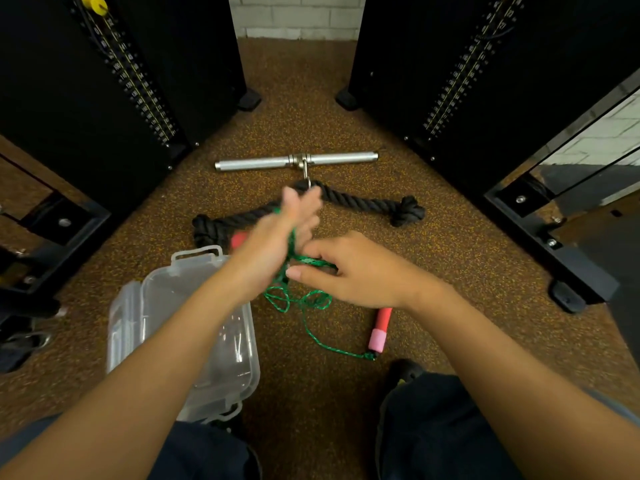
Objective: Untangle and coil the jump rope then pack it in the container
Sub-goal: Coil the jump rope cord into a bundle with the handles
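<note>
A thin green jump rope (300,301) runs between my two hands and drops in loose loops to the floor. My left hand (277,237), blurred, has rope strands wrapped around it, fingers raised. My right hand (349,268) pinches the rope just beside it. One red and pink handle (380,330) lies on the floor under my right wrist, joined to the rope's end. The other red handle (238,239) peeks out behind my left hand. An open clear plastic container (221,344) sits on the floor beneath my left forearm.
A thick black knotted rope (374,204) clipped to a silver bar handle (298,161) lies on the speckled brown floor beyond my hands. Black weight-stack machines (104,81) stand left and right (485,81). My knees (440,427) are at the bottom edge.
</note>
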`<action>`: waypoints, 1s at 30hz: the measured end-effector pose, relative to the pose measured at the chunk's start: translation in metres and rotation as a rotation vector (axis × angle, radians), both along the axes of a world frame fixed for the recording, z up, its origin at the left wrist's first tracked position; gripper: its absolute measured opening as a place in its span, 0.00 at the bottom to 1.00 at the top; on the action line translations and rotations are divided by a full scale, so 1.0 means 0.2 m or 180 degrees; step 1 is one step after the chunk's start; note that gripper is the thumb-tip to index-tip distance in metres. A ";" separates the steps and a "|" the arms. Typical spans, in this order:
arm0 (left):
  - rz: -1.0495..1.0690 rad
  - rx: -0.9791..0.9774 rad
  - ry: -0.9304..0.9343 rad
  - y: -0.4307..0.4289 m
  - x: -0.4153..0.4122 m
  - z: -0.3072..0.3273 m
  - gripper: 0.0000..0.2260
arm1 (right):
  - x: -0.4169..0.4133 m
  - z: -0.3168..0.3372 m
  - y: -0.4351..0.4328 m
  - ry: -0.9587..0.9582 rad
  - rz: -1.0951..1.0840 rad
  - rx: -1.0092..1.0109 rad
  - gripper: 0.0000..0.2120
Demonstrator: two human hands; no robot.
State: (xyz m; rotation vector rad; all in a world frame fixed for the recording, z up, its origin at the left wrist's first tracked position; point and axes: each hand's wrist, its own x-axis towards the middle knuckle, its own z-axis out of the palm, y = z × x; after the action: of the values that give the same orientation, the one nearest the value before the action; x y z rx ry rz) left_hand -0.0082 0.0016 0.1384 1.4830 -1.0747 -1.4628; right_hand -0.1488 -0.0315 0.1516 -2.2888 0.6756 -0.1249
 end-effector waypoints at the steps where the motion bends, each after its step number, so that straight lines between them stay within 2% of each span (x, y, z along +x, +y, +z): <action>1: -0.0373 0.0072 -0.0351 0.02 -0.03 0.00 0.29 | -0.01 0.02 -0.01 -0.0065 0.0012 -0.0070 0.13; 3: -0.0765 0.0425 -0.0519 0.04 -0.05 0.00 0.37 | -0.03 0.03 -0.04 -0.0155 -0.0098 -0.0177 0.14; 5: -0.0940 0.0707 -0.0231 0.05 -0.04 0.00 0.43 | -0.06 0.04 -0.06 -0.0265 -0.0303 -0.0168 0.15; 7: -0.1147 0.0630 -0.0276 0.05 -0.04 0.02 0.39 | -0.09 0.04 -0.09 -0.0339 -0.0451 -0.0139 0.14; 9: -0.1343 0.0432 -0.0688 0.04 -0.03 0.04 0.40 | -0.11 0.04 -0.11 -0.0370 -0.0526 -0.0134 0.11; 11: -0.1437 0.0271 -0.0955 0.04 -0.03 0.05 0.32 | -0.13 0.03 -0.14 -0.0387 -0.0658 -0.0056 0.10; 12: -0.1502 0.0233 -0.0907 0.04 -0.03 0.06 0.27 | -0.14 0.02 -0.15 -0.0396 -0.0729 0.0014 0.10; 15: -0.1564 0.0274 -0.0220 0.05 -0.04 0.07 0.18 | -0.14 0.01 -0.15 -0.0508 -0.0806 0.0148 0.14; 18: -0.1366 0.0599 0.0415 0.05 -0.04 0.07 0.19 | -0.11 -0.01 -0.14 -0.0678 -0.0889 0.0419 0.15; 22: -0.1803 0.0763 0.1004 0.07 -0.09 0.07 0.19 | -0.07 -0.03 -0.12 -0.0841 -0.1058 0.0799 0.19; 24: -0.1807 0.0682 0.1575 0.07 -0.09 0.05 0.19 | -0.05 -0.05 -0.09 -0.0794 -0.1077 0.1086 0.22; 28: -0.1164 0.0423 0.2915 0.01 -0.04 0.04 0.23 | -0.02 -0.11 -0.09 -0.0301 -0.1309 0.1137 0.33; 30: -0.0515 0.0185 0.3271 -0.01 -0.01 0.04 0.21 | -0.02 -0.10 -0.09 -0.0009 -0.1220 0.1032 0.29</action>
State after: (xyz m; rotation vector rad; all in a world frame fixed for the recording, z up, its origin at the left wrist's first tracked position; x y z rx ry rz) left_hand -0.0096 -0.0011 0.1472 0.4910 -0.4991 -2.0139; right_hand -0.1536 -0.0493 0.1313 -1.8321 1.0469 -0.1841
